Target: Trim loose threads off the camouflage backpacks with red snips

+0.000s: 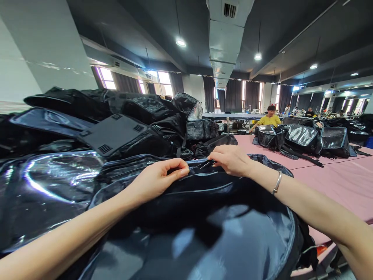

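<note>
A dark navy bag (204, 225) lies open in front of me, its shiny lining facing up. My left hand (159, 178) pinches the bag's upper rim beside the zipper line. My right hand (231, 159), with a silver bracelet (276, 182) on the wrist, is closed on a small dark zipper pull (205, 164) at the same rim. The two hands are about a hand's width apart along the edge.
A tall heap of glossy black bags (116, 124) fills the left and middle. The pink table (335, 179) stretches to the right. More bags (305, 140) lie farther back, where a person in a yellow shirt (269, 118) sits. Other people work in the distance.
</note>
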Demonstrator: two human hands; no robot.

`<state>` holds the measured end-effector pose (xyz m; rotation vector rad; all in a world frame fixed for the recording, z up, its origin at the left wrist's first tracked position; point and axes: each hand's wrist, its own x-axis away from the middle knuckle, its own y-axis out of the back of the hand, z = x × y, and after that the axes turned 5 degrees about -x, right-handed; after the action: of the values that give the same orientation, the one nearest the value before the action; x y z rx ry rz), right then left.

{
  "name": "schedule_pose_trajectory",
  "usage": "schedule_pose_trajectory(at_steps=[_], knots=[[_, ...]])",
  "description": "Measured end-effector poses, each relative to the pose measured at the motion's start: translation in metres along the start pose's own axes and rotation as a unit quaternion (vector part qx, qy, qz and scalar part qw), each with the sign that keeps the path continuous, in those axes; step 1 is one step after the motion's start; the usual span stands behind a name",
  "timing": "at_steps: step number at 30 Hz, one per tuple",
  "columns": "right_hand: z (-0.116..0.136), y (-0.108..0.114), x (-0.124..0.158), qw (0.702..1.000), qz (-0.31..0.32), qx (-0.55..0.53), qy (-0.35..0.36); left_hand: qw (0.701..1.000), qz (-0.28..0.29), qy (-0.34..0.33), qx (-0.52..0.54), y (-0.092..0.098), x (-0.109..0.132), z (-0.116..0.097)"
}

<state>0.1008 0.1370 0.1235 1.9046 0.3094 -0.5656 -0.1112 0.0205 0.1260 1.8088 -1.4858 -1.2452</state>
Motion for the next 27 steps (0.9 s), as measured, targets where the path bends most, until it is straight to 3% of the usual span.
schedule_pose_trajectory(at_steps=[15,20,27], knots=[[0.0027,0.0064,0.004,0.998,-0.038,0.052,0.018,1.0,0.011,-0.008,0.003,0.0023,0.0043,-0.0018],[0.0061,0.0082,0.0,0.998,-0.025,0.062,0.005,1.0,0.012,-0.001,0.003,0.0029,0.0048,-0.0015],[0.0068,0.0048,0.0019,0.999,-0.034,0.009,-0.022,1.0,0.016,-0.001,0.008,0.0047,0.0047,-0.0007]])
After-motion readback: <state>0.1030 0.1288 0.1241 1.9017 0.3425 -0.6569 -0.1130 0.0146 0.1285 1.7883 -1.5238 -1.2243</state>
